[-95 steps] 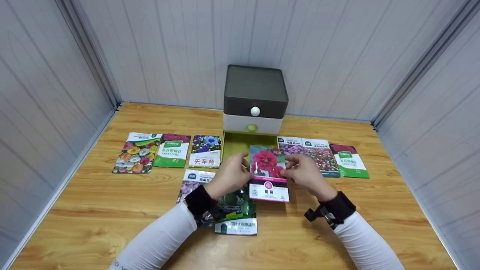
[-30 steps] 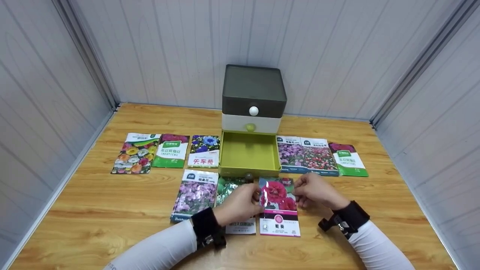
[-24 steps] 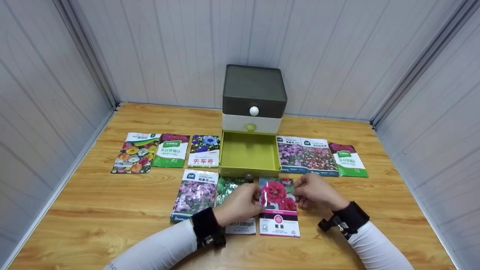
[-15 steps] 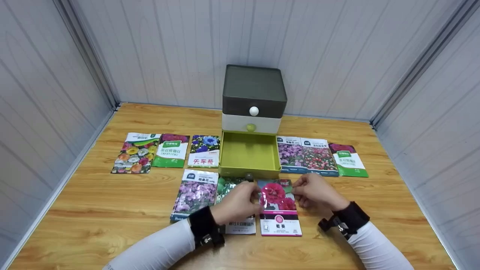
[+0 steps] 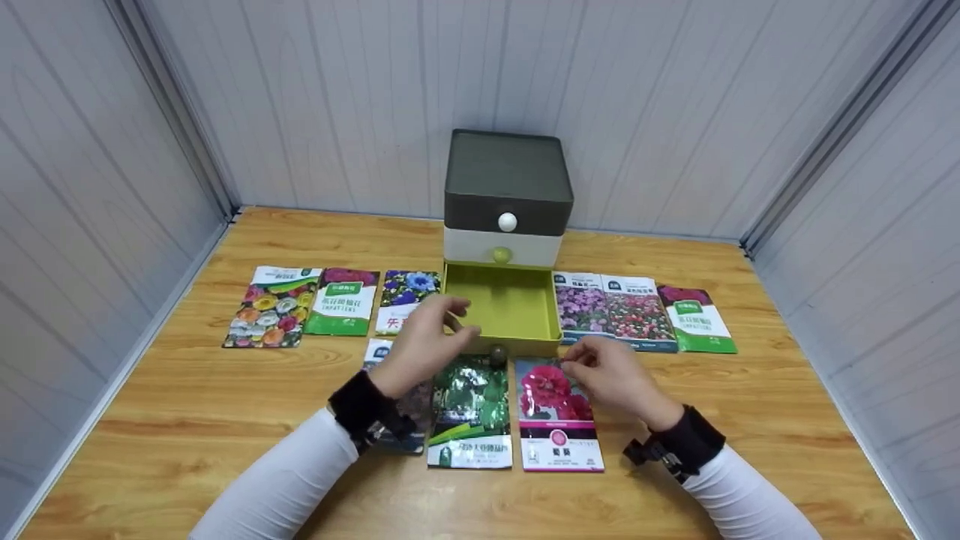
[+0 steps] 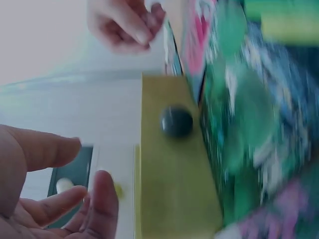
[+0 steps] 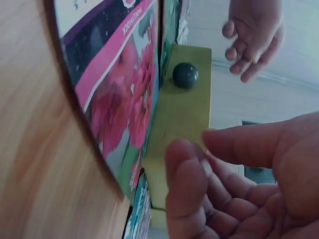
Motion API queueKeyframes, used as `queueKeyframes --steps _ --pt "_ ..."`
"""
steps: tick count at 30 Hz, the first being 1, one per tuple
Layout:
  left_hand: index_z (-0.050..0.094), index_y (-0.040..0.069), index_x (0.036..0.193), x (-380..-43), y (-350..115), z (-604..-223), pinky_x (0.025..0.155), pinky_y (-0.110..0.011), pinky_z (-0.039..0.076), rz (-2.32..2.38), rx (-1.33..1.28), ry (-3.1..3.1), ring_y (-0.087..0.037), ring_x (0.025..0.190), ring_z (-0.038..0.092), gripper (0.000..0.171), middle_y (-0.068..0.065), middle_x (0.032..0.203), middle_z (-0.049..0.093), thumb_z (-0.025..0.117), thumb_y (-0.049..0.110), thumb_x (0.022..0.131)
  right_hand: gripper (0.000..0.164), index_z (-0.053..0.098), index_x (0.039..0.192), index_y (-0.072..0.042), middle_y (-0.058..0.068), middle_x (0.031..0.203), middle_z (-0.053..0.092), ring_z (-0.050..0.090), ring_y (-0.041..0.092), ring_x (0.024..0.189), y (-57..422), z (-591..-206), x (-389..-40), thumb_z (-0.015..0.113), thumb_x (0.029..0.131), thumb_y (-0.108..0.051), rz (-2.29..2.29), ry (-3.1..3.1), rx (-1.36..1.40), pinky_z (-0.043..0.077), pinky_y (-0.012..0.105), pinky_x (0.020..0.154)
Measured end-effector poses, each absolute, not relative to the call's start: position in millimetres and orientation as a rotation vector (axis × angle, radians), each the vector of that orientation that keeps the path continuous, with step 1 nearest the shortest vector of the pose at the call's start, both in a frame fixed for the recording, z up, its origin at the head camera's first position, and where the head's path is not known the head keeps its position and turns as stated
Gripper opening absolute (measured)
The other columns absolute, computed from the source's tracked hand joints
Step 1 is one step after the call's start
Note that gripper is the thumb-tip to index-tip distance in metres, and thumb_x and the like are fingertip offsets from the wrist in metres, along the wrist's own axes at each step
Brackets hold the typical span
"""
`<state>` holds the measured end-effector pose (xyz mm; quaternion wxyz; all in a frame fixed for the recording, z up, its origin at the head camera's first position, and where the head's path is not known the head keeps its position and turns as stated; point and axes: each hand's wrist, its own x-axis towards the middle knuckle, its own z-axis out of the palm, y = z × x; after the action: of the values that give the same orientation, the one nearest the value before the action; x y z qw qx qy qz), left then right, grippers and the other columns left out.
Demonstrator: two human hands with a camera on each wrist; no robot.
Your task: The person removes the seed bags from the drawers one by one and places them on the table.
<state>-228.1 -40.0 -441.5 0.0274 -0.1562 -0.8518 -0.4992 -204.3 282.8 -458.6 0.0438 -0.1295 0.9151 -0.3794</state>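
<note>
My left hand (image 5: 427,337) hovers over the left rim of the pulled-out green drawer (image 5: 517,346), thumb and fingers apart with nothing between them. My right hand (image 5: 615,379) is above the top right corner of a pink-flowered hollyhock seed packet (image 5: 556,427). Its fingers are loosely curled and hold nothing in the right wrist view. That packet lies flat on the table in front of the drawer. Beside it on the left is a green seed packet (image 5: 471,420), then a purple-flowered seed packet (image 5: 409,420), partly hidden by my left hand and wrist.
The drawer belongs to a small cabinet (image 5: 510,169) at the back, its two upper drawers closed. A dark round knob (image 6: 177,121) is on the drawer front. Several seed packets flank it, including a blue-flowered one (image 5: 412,289) on the left and a red-flowered one (image 5: 639,319) on the right.
Both hands brought the hollyhock packet from over the drawer down to the table and let go of it. My left hand then moved up and left; the right moved slightly up and left.
</note>
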Motion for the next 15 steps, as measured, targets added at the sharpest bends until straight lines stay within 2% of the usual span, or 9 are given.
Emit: queueKeyframes --steps 7,11,15 --pt "0.069 -0.001 0.138 -258.9 -63.5 -428.8 0.093 -0.044 0.060 -1.319 -0.441 -2.571 -0.030 0.109 0.068 0.040 -0.018 0.124 0.066 0.079 0.019 0.103 0.009 0.077 0.111 -0.009 -0.003 0.098 0.074 0.069 0.013 0.087 252.1 -451.3 -209.3 0.080 0.103 -0.012 -1.059 2.898 -0.709 0.062 0.036 0.078" --pt "0.069 -0.001 0.139 -275.9 -70.5 -418.7 0.090 -0.046 0.061 -1.207 -0.481 -2.510 -0.032 0.111 0.069 0.041 -0.018 0.126 0.066 0.078 0.020 0.105 0.010 0.076 0.108 -0.009 0.000 0.099 0.073 0.069 0.016 0.088 234.7 -451.6 -213.0 0.081 0.100 -0.009 -0.895 3.002 -0.917 0.063 0.037 0.079" --pt "0.066 -0.001 0.145 -289.7 -72.7 -407.1 0.084 -0.046 0.061 -1.096 -0.546 -2.471 -0.031 0.114 0.068 0.046 -0.018 0.130 0.063 0.078 0.021 0.106 0.013 0.074 0.106 -0.006 0.004 0.098 0.071 0.070 0.019 0.083 221.0 -458.6 -216.8 0.083 0.097 -0.007 -0.664 3.103 -1.221 0.063 0.035 0.074"
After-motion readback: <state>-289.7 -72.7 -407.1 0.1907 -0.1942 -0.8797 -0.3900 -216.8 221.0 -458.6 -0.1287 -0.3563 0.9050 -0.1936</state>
